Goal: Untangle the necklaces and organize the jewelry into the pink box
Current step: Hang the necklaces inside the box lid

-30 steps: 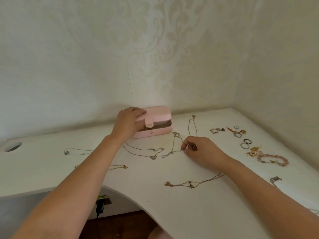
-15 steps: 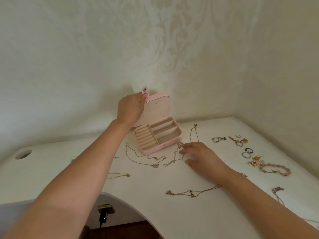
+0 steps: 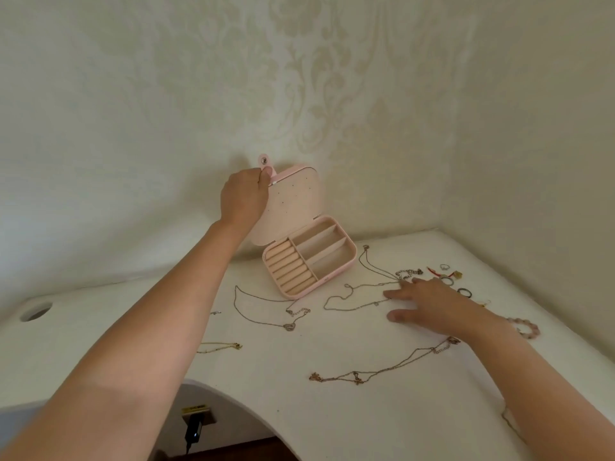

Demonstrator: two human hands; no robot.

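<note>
Head view. The pink box (image 3: pixel 336 273) stands open at the back of the worktop (image 3: pixel 299 414), near the wall corner. Its lid (image 3: pixel 294 201) is upright, and its ring rolls (image 3: pixel 289 272) and long compartments (image 3: pixel 324 249) show nothing in them. Your left grip (image 3: pixel 244 194) is clasped on the lid's upper edge, just under the snap tab (image 3: pixel 264 160). Your right grip (image 3: pixel 429 304) is released, lying flat with straight fingers whose tips meet the silver chain (image 3: pixel 352 291) to the right of the box. A heart-pendant necklace (image 3: pixel 263 316) lies in front of the box, a gold necklace (image 3: pixel 382 370) lies nearer you, and a short gold chain (image 3: pixel 218 347) lies to the left. The rings (image 3: pixel 464 291) and a pink beaded bracelet (image 3: pixel 529 329) sit beyond the right grip. The step in hand appears to be setting the box open and taking up the first chain. Tilt the lid back only until it rests by itself, so the light base does not tip or slide. Pinch the silver chain near its clasp rather than mid-length, and lift it straight up so its loops fall free. It crosses itself near your fingertips, and dragging it sideways is likely to tighten that crossing or snag the bracelet chain just beside it. Lay each strand in its own long compartment.
</note>
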